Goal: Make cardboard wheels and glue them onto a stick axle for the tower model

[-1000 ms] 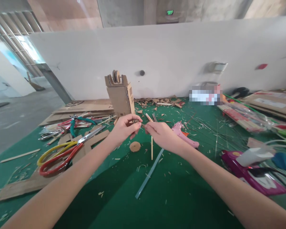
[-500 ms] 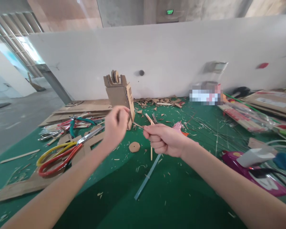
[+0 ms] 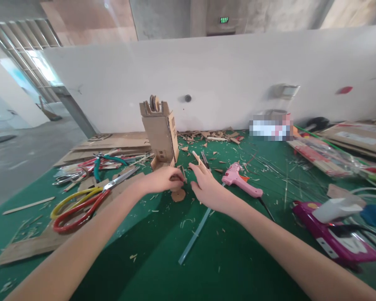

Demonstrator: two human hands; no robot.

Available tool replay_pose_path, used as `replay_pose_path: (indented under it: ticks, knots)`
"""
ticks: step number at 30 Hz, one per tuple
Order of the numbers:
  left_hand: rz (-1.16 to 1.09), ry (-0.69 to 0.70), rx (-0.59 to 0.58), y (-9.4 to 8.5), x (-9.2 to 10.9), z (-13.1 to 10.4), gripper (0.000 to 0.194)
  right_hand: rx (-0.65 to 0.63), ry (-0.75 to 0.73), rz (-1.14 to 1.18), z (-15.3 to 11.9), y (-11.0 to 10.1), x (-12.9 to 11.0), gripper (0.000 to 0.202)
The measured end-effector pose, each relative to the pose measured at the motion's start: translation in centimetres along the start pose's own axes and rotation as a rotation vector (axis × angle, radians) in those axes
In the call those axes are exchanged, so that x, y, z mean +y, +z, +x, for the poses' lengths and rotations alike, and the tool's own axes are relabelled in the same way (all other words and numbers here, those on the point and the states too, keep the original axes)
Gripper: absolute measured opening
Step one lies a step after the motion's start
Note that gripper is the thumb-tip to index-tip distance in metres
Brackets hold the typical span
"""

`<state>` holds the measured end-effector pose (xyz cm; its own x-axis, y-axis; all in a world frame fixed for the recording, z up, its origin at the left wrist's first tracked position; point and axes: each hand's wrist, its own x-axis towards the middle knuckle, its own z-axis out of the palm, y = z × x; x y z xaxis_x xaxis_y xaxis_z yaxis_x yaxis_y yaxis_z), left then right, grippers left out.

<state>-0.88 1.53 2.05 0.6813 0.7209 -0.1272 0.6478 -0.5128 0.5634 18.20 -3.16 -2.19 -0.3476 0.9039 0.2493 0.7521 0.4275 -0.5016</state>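
My left hand (image 3: pixel 165 179) is closed, with a thin stick (image 3: pixel 184 174) at its fingertips; a dark patch in the palm is too unclear to name. Just below those fingers, a round cardboard disc (image 3: pixel 178 195) with a small centre hole lies on the table. My right hand (image 3: pixel 205 184) is open, fingers stretched over the wooden sticks (image 3: pixel 196 156) and a dark pen-like tool (image 3: pixel 204 159). Behind the left hand stands a cardboard tower (image 3: pixel 158 136) with a cardboard pulley wheel (image 3: pixel 154 103) at its top. A translucent glue stick (image 3: pixel 194 238) lies below the right wrist.
To the right are a pink glue gun (image 3: pixel 240 180) and a magenta power strip (image 3: pixel 335 234) with cables. Large scissors (image 3: pixel 81 205), teal-handled pliers (image 3: pixel 97 167) and cardboard sheets (image 3: pixel 113 142) lie left. Cardboard scraps (image 3: pixel 203 134) litter the green table (image 3: pixel 138 267) by the white partition (image 3: pixel 219 79).
Both hands have come down toward the table. My right hand has let go of the thin stick and spread its fingers. The glue gun and the tower's base now show more fully.
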Motion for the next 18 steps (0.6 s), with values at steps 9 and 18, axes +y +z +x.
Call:
replay_pose_path:
  ticks: [9,18]
  knots:
    - [-0.058,-0.032,0.053,1.2,-0.8,0.4,0.027,-0.249,-0.158,-0.564,-2.9,-2.2,-3.3,0.024]
    - [-0.124,-0.122,0.082,0.1,-0.5,-0.1,0.035,-0.441,-0.123,-0.556,-4.7,-3.9,-4.2,0.019]
